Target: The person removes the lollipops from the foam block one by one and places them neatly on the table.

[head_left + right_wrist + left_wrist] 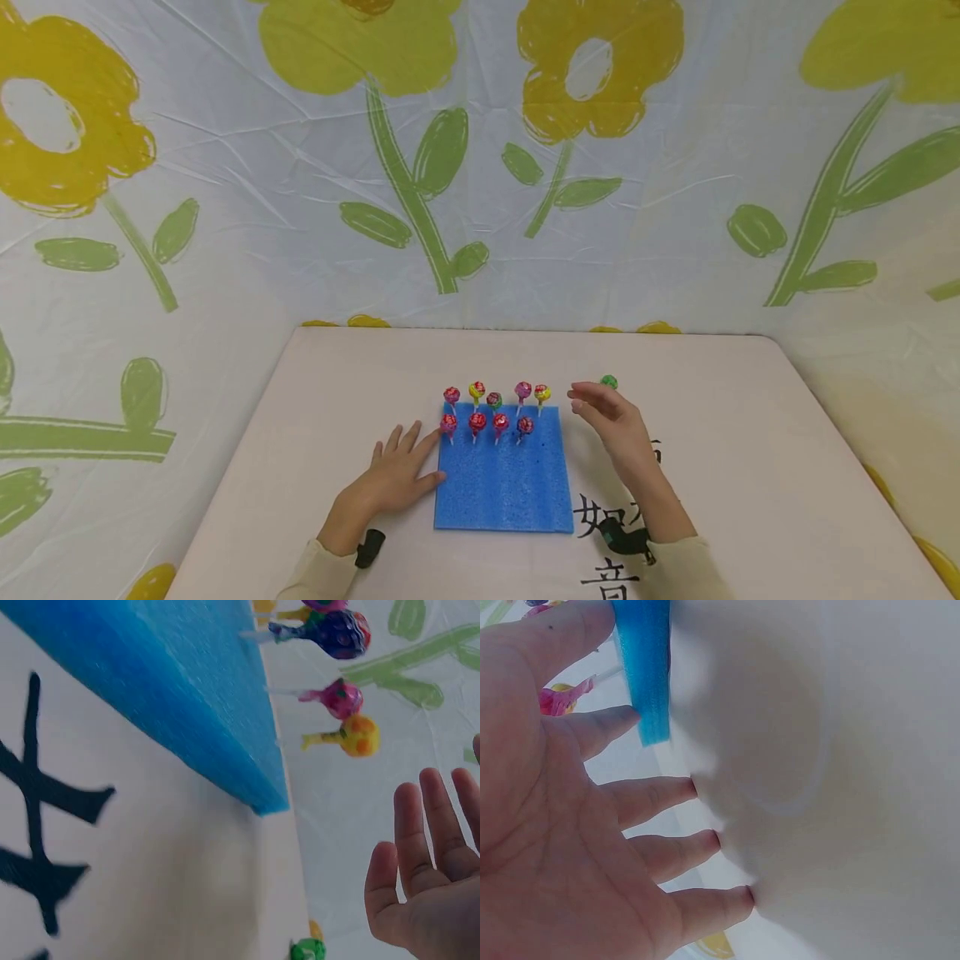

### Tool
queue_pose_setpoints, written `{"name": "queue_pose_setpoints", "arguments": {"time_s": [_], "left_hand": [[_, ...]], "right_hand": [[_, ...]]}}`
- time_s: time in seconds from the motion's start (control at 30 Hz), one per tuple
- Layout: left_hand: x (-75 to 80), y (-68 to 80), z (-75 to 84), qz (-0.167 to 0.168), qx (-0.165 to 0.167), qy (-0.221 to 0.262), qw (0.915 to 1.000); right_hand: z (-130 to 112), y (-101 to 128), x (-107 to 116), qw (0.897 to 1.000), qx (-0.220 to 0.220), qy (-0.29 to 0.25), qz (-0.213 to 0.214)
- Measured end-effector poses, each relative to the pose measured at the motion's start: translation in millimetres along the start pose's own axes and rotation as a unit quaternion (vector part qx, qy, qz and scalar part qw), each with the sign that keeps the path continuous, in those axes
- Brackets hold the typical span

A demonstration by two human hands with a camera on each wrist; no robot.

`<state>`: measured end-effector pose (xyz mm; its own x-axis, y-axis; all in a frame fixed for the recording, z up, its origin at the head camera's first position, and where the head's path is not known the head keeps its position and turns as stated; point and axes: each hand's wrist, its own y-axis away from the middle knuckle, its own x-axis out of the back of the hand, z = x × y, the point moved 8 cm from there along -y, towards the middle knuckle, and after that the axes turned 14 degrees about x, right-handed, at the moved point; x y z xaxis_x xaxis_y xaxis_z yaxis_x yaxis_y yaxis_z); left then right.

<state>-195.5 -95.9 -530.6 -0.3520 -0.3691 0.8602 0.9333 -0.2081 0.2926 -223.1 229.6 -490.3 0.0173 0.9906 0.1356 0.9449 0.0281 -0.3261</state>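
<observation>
Left hand (pixel 393 479) spread, touching a blue foam block (pixel 502 492) — a steady brace helps — right hand (pixel 618 425) with fingers (pixel 411 832) loosely parted, empty; upright lollipops (pixel 477 422) to their left, a green-wrapped lollipop (pixel 609 381) just beyond, best pinched below its head

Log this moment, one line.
Left hand: touching blue block | right hand: raised, empty | lollipops: standing in block | green lollipop: off block

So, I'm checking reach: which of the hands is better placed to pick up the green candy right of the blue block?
Probably the right hand: empty and nearer the green candy. The left hand touches the blue block at its left edge.
</observation>
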Motion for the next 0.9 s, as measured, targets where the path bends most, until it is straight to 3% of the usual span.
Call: {"name": "queue_pose_setpoints", "arguments": {"time_s": [0.37,0.67,0.9], "left_hand": [[0.8,0.5,0.5,-0.002,0.0,0.006,1.0],[-2.0,-0.5,-1.3,-0.007,0.001,0.005,1.0],[-2.0,-2.4,-2.3,-0.011,0.005,0.003,0.9999]], "right_hand": [[8,7,-35,0.995,-0.016,-0.063,-0.071],[18,13,-56,0.989,-0.065,-0.082,-0.108],[20,14,-64,0.987,-0.079,-0.073,-0.121]]}}
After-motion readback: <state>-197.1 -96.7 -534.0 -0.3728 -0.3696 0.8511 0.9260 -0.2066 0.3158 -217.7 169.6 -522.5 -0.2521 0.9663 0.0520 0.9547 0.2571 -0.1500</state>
